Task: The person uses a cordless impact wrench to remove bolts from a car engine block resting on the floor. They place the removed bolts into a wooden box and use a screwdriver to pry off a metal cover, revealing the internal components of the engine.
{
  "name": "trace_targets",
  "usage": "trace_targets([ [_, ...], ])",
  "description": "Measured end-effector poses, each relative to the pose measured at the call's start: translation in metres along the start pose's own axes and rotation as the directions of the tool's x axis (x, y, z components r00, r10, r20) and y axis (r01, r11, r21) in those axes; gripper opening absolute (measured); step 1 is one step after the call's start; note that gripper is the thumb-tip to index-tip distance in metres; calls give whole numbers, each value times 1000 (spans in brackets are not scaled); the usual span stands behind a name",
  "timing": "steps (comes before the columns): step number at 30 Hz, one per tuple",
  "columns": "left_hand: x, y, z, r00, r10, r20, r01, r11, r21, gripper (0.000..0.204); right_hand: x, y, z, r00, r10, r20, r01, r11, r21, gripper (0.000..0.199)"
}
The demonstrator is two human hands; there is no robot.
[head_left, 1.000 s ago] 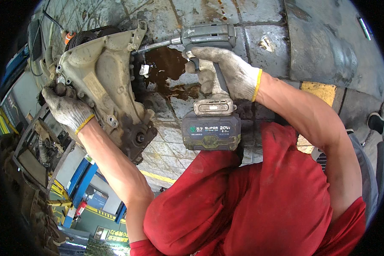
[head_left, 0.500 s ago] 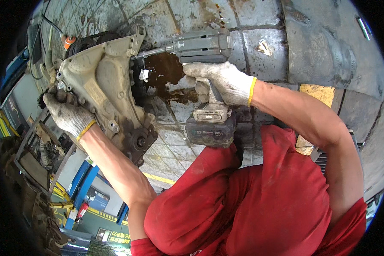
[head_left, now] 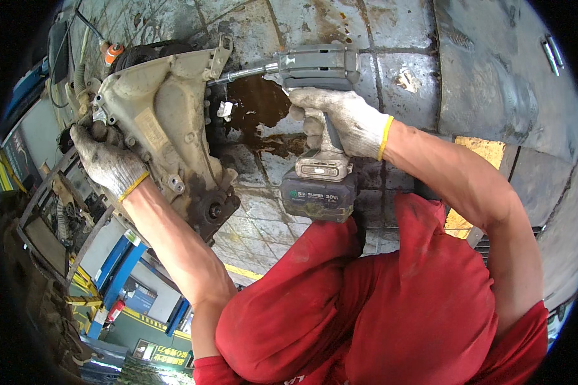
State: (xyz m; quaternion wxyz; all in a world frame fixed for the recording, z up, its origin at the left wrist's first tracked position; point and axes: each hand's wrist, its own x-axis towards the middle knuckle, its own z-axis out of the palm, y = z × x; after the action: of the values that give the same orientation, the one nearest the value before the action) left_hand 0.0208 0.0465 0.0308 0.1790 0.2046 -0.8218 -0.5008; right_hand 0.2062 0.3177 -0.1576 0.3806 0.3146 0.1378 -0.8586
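Note:
In a gloved grip, my right hand [head_left: 343, 122] holds the handle of a cordless impact wrench [head_left: 318, 67], its battery pack hanging low near my knee. A long silver extension [head_left: 244, 74] runs left from the wrench and meets the right edge of a large cast-metal engine part [head_left: 167, 109]. The far tip of the extension is hard to make out against that edge. My left hand [head_left: 109, 157], also gloved, curls its fingers round the left side of the engine part. A dark round hub [head_left: 215, 210] sits at the part's near end.
Dark brown liquid [head_left: 257, 106] lies on the tiled floor beneath the extension, next to a white scrap [head_left: 224, 110]. An orange-ended fitting [head_left: 113, 52] with a hose is at the far left. A metal frame [head_left: 42, 221] stands on the left, and silver rods [head_left: 552, 54] lie far right.
The whole scene sits slightly farther right in the picture, wrench and engine part together. Both hands keep their holds, and the extension still meets the part's edge.

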Motion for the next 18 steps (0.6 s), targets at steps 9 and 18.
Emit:
trace_targets([
  [9,8,-9,-4,1000,22,-9,-22,1000,-7,39,5,4,-9,999,-25,32,23,998,51,25],
  [18,-89,20,1,981,192,16,-185,962,-199,34,1,-12,-11,991,-111,79,114,993,-30,24],
])
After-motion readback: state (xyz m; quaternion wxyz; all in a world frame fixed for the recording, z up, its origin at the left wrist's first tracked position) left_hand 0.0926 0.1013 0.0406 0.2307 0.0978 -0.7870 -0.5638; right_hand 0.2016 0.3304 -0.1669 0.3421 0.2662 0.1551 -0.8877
